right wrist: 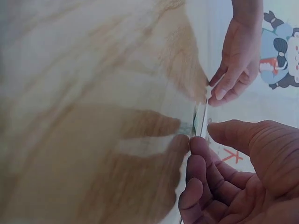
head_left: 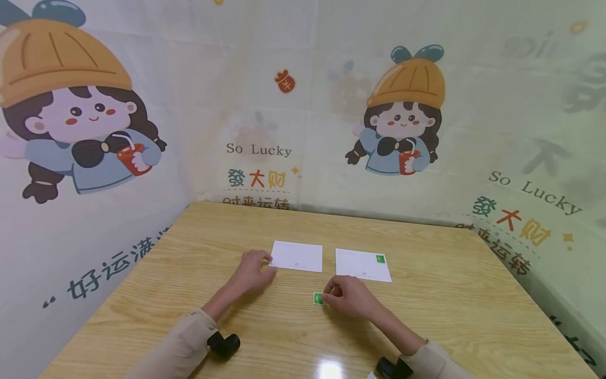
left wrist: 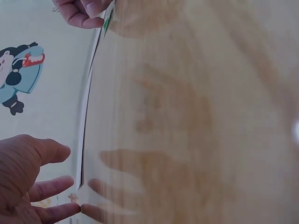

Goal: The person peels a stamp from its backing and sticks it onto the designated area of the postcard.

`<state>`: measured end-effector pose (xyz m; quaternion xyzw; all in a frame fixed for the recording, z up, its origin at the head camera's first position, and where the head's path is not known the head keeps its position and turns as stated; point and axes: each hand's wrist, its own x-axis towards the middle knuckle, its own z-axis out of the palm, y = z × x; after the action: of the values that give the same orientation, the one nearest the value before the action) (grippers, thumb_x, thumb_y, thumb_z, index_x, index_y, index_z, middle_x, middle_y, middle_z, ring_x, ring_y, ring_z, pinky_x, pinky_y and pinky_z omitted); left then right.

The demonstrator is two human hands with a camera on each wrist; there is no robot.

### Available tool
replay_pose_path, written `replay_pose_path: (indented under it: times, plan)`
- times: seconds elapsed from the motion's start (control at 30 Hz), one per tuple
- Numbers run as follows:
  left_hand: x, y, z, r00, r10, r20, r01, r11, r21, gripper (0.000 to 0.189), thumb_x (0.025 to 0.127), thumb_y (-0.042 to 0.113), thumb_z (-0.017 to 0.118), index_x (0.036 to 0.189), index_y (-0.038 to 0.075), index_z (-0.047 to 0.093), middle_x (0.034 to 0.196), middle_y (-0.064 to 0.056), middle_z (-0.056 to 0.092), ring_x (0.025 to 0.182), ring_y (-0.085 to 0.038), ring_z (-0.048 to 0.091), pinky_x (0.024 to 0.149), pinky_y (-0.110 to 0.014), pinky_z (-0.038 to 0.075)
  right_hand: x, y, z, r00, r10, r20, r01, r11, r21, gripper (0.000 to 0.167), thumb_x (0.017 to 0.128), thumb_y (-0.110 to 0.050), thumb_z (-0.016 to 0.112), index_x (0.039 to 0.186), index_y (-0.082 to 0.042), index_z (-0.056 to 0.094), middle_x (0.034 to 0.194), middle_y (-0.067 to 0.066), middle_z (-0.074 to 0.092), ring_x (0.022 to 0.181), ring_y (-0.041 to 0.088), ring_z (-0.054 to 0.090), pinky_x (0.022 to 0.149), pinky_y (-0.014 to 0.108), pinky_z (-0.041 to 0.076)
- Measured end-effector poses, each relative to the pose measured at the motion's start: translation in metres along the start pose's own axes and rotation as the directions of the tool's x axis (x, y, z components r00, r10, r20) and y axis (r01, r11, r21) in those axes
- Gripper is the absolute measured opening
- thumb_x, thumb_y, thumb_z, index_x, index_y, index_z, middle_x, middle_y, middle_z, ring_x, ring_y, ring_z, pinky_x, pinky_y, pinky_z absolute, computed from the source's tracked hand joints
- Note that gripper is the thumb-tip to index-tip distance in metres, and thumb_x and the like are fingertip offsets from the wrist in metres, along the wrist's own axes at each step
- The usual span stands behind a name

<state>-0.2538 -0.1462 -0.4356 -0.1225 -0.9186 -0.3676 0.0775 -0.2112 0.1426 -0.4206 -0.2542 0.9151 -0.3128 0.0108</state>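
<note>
A small green stamp with a pale border [head_left: 318, 299] is pinched at its right edge by the thumb and fingertips of my right hand [head_left: 349, 297], low over the table. Seen from the left wrist, that stamp [left wrist: 108, 22] tilts out from the fingertips. My left hand [head_left: 255, 271] lies at the left end of a blank white envelope [head_left: 297, 256], its fairly straight fingers right at the edge and thumb apart. To the right, a second white envelope [head_left: 357, 263] bears a green stamp [head_left: 381, 259] in its upper right corner; my right hand is just below it.
Both envelopes lie flat, side by side, on a wood-grain table [head_left: 227, 231]. A printed cloth [head_left: 312, 121] with cartoon figures hangs around its back and sides. At the bottom edge, a white corner [head_left: 371, 376] shows beside the right wrist's black camera mount [head_left: 394, 367].
</note>
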Motion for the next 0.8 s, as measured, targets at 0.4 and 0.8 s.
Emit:
replay_pose_path:
  times: [0.4, 0.8]
  plan:
    - [0.0045, -0.0029, -0.0004, 1.0, 0.017, 0.01, -0.017, 0.999, 0.047, 0.029, 0.087, 0.011, 0.071, 0.109, -0.008, 0.068, 0.113, -0.025, 0.065, 0.117, -0.045, 0.055, 0.103, -0.055, 0.043, 0.0044, -0.0016, 0.0025, 0.999, 0.034, -0.003, -0.034, 0.999, -0.001, 0.013, 0.091, -0.02, 0.076, 0.086, -0.011, 0.068, 0.074, -0.007, 0.063, 0.065, 0.003, 0.05, 0.059, 0.023, 0.043]
    - [0.0057, -0.005, 0.0032, 0.999, 0.033, 0.011, -0.034, 0.996, 0.085, 0.027, 0.086, 0.009, 0.072, 0.106, -0.008, 0.069, 0.113, -0.025, 0.065, 0.117, -0.044, 0.056, 0.104, -0.055, 0.042, 0.0057, 0.0006, 0.0032, 1.0, 0.03, 0.001, -0.03, 1.0, 0.001, 0.012, 0.089, -0.017, 0.078, 0.086, -0.01, 0.068, 0.076, -0.007, 0.063, 0.068, 0.004, 0.051, 0.062, 0.023, 0.044]
